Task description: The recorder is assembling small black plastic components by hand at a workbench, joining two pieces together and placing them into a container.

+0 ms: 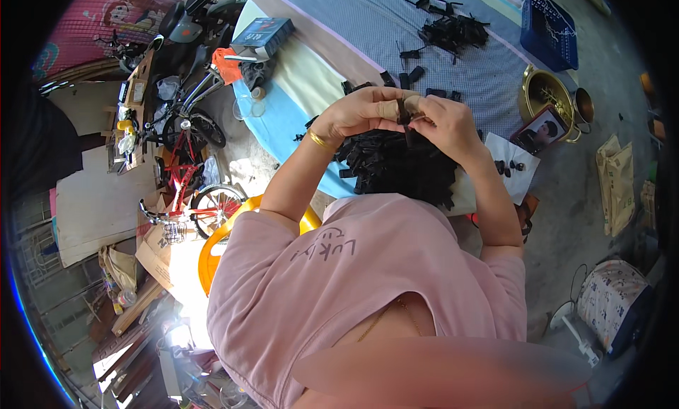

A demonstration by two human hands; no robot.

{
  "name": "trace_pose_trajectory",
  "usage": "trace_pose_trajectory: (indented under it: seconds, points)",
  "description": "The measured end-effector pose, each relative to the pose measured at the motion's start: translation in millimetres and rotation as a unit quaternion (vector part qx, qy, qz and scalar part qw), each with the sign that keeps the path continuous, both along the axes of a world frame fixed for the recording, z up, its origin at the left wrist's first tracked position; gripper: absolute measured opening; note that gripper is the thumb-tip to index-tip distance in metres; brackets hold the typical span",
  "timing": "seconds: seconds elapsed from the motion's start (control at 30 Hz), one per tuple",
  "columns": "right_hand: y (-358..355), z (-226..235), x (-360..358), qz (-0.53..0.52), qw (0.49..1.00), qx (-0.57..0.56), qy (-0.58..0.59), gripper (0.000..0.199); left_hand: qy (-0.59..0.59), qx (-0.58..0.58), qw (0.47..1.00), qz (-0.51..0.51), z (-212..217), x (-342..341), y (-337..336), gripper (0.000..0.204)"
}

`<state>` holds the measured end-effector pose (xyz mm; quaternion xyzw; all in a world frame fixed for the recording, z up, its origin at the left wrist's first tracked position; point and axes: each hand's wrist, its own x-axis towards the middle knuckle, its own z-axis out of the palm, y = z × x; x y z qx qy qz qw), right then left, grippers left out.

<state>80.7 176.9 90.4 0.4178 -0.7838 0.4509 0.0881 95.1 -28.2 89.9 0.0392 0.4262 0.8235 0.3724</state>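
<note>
I see both hands, left hand point(361, 112) and right hand point(442, 123), pinching one small black part point(404, 114) between them, raised above the black pile point(396, 165) on the table point(467, 62), so fingertips can work it.

Bare concrete floor point(566, 197); blue crate point(549, 28) right of the cloth-covered table point(353, 27), red bicycle point(187, 179) left of it, cardboard near the bicycle, harsh sunlight lower left.
</note>
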Motion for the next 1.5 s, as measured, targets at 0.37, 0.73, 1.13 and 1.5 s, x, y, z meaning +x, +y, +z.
trace_pose_trajectory:
  seconds: [0.37,0.73,1.13,1.5]
  points:
    - [-2.5,12.2,26.5,-0.037,0.998,0.015,0.044,0.030,0.034,-0.092,0.993,0.072,25.2,36.9,16.3,0.045]
    - [7.8,-5.3,25.3,-0.024,0.944,-0.167,-0.284,0.016,0.133,-0.094,0.960,0.228,18.6,47.7,22.0,0.031]
    - [-9.5,11.3,37.2,-0.016,0.918,-0.123,-0.377,0.015,0.259,-0.332,0.876,0.237,27.6,56.2,34.3,0.039]
    - [-18.4,-1.4,44.7,-0.009,0.899,-0.178,-0.400,0.014,0.221,-0.243,0.903,0.278,24.0,60.2,33.4,0.028]
